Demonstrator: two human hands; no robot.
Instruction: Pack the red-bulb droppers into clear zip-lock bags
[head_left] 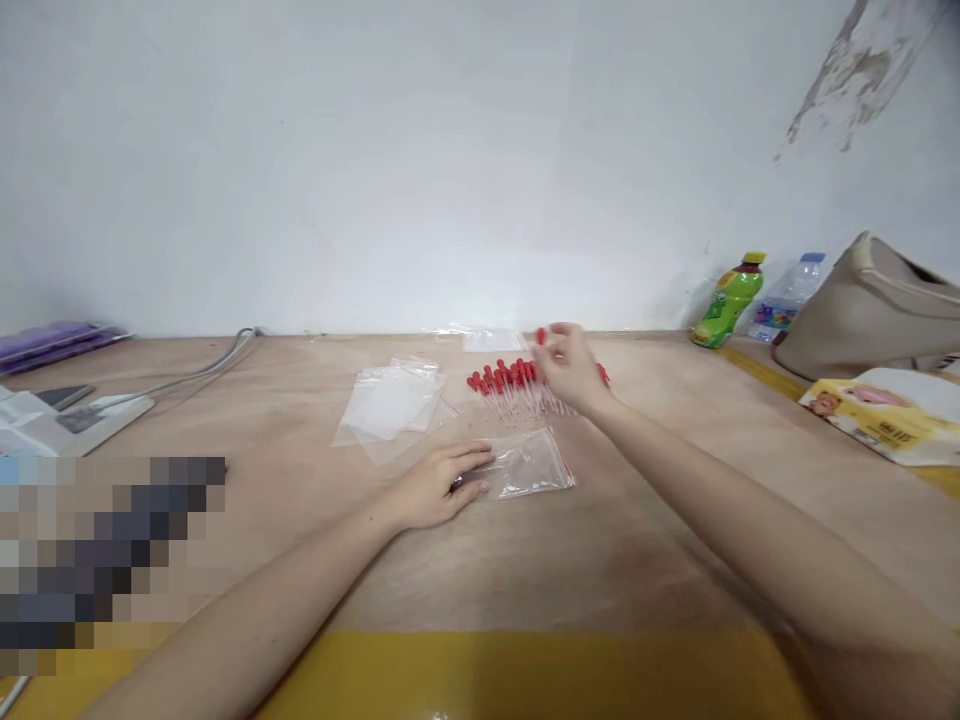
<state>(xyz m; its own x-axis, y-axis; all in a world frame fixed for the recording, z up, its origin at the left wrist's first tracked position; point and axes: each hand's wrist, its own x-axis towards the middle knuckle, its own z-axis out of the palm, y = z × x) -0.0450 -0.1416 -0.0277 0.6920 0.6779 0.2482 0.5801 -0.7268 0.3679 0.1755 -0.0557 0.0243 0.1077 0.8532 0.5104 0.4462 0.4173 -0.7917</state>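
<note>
My left hand (pixel 439 487) lies on the table with its fingers spread, resting on the left end of a clear zip bag (pixel 529 466). The bag lies flat, its red-lined zip edge towards the right. Above the dropper pile, my right hand (pixel 574 368) pinches a dropper by its red rubber bulb (pixel 541 337); the hand is slightly blurred and hides the rest of that dropper. Several more red-bulbed droppers (pixel 510 378) lie side by side behind the bag, clear thin tubes pointing towards me. Part of this row is behind my right hand.
A stack of clear bags (pixel 394 400) lies left of the droppers, and another bag (pixel 491 341) lies by the wall. At right stand a green bottle (pixel 729 303), a clear bottle (pixel 786 300), a beige bag (pixel 855 300) and a tissue pack (pixel 892 415). A cable (pixel 202 370) runs at left.
</note>
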